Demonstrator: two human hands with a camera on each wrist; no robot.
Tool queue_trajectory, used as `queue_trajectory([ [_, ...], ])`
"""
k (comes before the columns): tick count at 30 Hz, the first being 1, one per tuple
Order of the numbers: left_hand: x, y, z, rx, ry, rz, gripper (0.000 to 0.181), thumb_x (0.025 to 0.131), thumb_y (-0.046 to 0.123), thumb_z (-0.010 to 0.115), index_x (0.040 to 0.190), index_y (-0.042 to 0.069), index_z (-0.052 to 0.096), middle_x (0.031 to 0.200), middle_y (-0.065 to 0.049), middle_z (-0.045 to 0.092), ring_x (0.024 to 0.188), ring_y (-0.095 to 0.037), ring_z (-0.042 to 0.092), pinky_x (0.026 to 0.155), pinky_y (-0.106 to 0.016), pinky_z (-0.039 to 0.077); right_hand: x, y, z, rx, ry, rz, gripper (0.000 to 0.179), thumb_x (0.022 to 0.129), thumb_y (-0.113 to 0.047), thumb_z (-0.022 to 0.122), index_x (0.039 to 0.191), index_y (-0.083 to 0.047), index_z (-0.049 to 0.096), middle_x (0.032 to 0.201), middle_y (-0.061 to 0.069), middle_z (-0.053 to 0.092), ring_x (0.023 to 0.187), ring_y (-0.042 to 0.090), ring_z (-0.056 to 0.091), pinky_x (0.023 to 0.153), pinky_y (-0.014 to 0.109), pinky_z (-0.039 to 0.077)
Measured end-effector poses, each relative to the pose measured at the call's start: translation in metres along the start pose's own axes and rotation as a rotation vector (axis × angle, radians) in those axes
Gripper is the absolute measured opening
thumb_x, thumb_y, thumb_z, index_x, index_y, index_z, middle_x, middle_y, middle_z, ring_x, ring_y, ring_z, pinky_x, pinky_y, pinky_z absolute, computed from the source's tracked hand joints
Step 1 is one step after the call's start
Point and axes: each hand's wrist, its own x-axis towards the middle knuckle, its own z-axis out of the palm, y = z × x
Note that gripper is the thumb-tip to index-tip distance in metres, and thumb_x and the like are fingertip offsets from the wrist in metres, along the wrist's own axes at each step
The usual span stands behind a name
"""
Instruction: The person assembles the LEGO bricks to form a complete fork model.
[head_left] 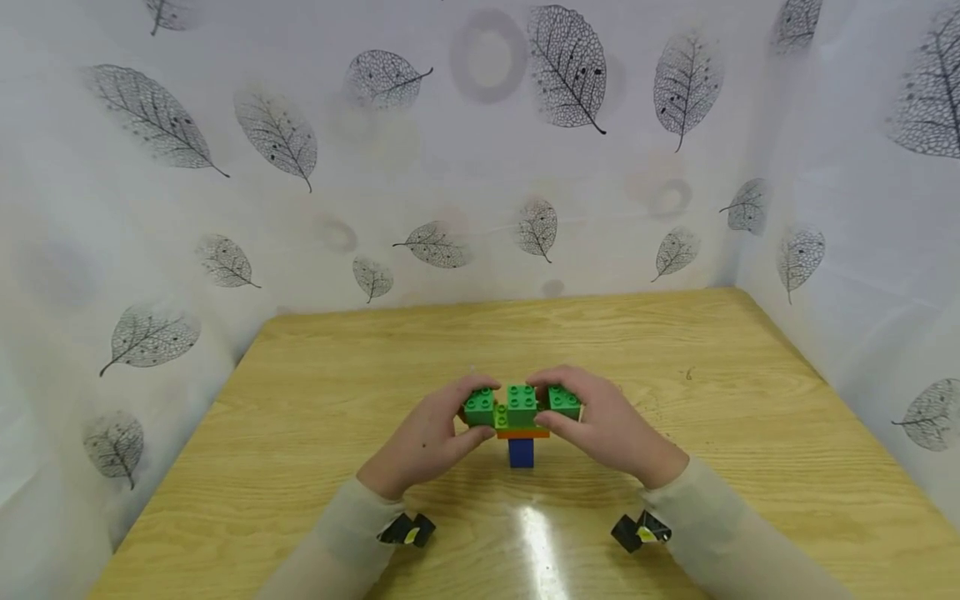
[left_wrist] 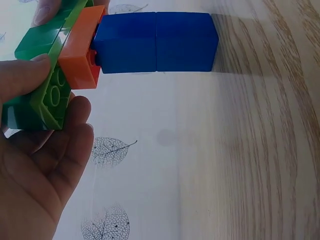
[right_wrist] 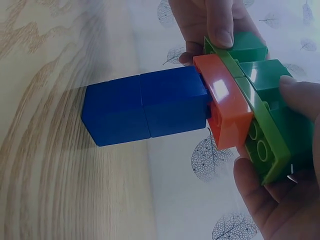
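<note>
A tower of toy building blocks stands upright on the table. Two stacked blue blocks (left_wrist: 156,42) form its post, with an orange block (right_wrist: 223,100) above them. Flat light-green plates (right_wrist: 270,142) lie across the orange block and overhang both sides. Three dark-green blocks sit in a row on top: a left one (head_left: 478,408), a middle one (head_left: 521,407) and a right one (head_left: 564,402). My left hand (head_left: 429,435) grips the left dark-green block and plate end between thumb and fingers. Likewise, my right hand (head_left: 606,421) holds the right end, thumb in front.
The wooden table (head_left: 337,375) carries the tower near its middle. A white leaf-print curtain (head_left: 465,167) hangs behind and along both sides. Black straps or mounts (head_left: 407,530) sit at both wrists.
</note>
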Motion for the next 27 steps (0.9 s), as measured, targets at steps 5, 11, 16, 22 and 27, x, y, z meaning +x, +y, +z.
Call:
queue_trajectory([
  [5,-0.0006,-0.0009,-0.0011,0.003,-0.001,0.011,0.053,0.093,0.013,0.076,0.139,0.016,0.05,0.119,0.004,0.062,0.092,-0.009,0.06,0.079,-0.04,0.057,0.0003,-0.0029,0.0026,-0.09,0.012,-0.045,0.038,0.097,-0.03,0.071,0.133,-0.025,0.061,0.12,-0.009,0.063,0.094,0.011,0.063,0.074,0.031,0.057],
  [11,-0.002,-0.0021,-0.0015,-0.017,0.0,0.013,0.051,0.092,0.011,0.076,0.136,0.014,0.05,0.121,0.003,0.061,0.101,-0.008,0.062,0.085,-0.028,0.055,0.0014,-0.0062,0.0044,-0.141,0.023,-0.109,0.038,0.097,-0.027,0.072,0.132,-0.022,0.061,0.119,-0.01,0.063,0.093,0.009,0.061,0.074,0.031,0.055],
  [16,-0.0035,-0.0026,-0.0025,-0.024,0.006,0.022,0.052,0.093,0.011,0.075,0.139,0.015,0.049,0.118,0.002,0.061,0.095,-0.009,0.061,0.081,-0.037,0.057,0.002,-0.0048,0.0058,-0.088,0.009,-0.072,0.036,0.099,-0.028,0.069,0.134,-0.024,0.06,0.119,-0.009,0.062,0.091,0.01,0.062,0.073,0.031,0.056],
  [22,-0.0038,-0.0031,-0.001,0.016,0.02,0.045,0.057,0.095,0.011,0.072,0.146,0.019,0.046,0.123,0.0,0.059,0.093,-0.01,0.059,0.079,-0.034,0.056,0.0014,-0.0021,0.0063,-0.034,-0.024,0.0,0.039,0.101,-0.034,0.065,0.137,-0.023,0.057,0.12,-0.004,0.062,0.089,0.014,0.063,0.072,0.031,0.057],
  [27,-0.0025,-0.0026,0.0021,0.034,0.011,0.045,0.055,0.097,0.013,0.07,0.146,0.022,0.048,0.134,-0.005,0.058,0.098,-0.01,0.058,0.081,-0.036,0.056,-0.0016,0.0023,0.0047,0.019,-0.055,0.039,0.039,0.102,-0.033,0.063,0.138,-0.02,0.053,0.117,-0.001,0.062,0.086,0.017,0.063,0.07,0.032,0.057],
])
